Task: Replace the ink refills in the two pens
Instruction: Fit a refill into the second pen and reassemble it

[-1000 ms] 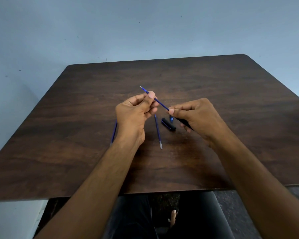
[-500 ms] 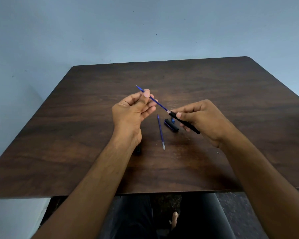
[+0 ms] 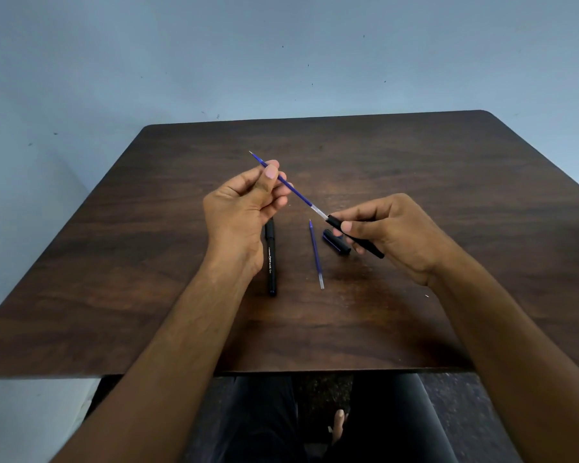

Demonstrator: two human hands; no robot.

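Blue refill [image 3: 295,188] pinched in raised left hand [image 3: 244,208]; right hand [image 3: 395,235] grips black barrel [image 3: 355,236] above table [image 3: 114,262], refill's clear end at barrel mouth.

blue refill [image 3: 298,192] half out of black barrel [image 3: 355,237] | spare refill [image 3: 316,255], second pen [image 3: 270,259] flat (cap [image 3: 335,245] probably off)

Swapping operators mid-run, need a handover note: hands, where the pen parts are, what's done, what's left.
Left hand pinches the blue refill near its tip end.
Right hand grips the black pen barrel; the refill's clear end sits at the barrel's mouth, most of it outside.
On the table: a second refill, the second pen with its cap on, and a loose cap beside the right hand.
Done: first pen opened.
Left: finish this refill swap, close that pen, then do the second pen.
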